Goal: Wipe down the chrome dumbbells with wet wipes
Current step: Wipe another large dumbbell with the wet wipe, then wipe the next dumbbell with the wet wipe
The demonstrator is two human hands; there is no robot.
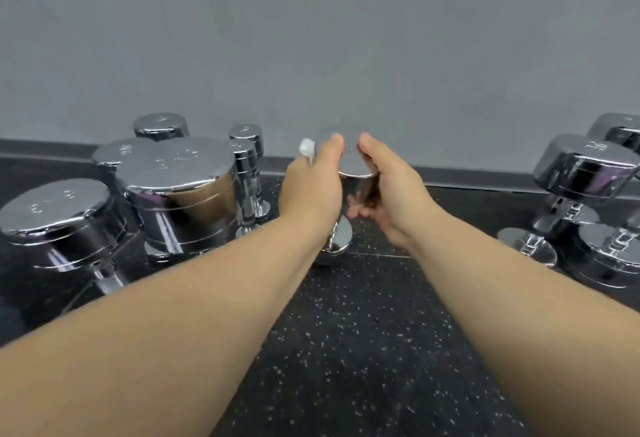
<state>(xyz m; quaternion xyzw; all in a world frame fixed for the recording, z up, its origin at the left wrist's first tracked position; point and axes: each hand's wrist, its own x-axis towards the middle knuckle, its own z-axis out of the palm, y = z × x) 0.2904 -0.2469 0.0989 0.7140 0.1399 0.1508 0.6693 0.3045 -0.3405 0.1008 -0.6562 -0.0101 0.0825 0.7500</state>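
A small chrome dumbbell (353, 166) stands upright on the speckled black floor, in the middle near the wall. My left hand (311, 187) wraps the left side of its top head, thumb on the top face, and holds a white wet wipe (307, 147) that sticks out behind the fingers. My right hand (388, 190) grips the right side of the same head, thumb on top. The lower head (337, 242) shows between my wrists.
Several larger chrome dumbbells (176, 187) stand upright at the left, two slim ones (247, 166) behind them. More chrome dumbbells (581, 173) stand at the right. A grey wall (311, 38) with a dark skirting runs behind. Speckled floor (346, 350) lies between my forearms.
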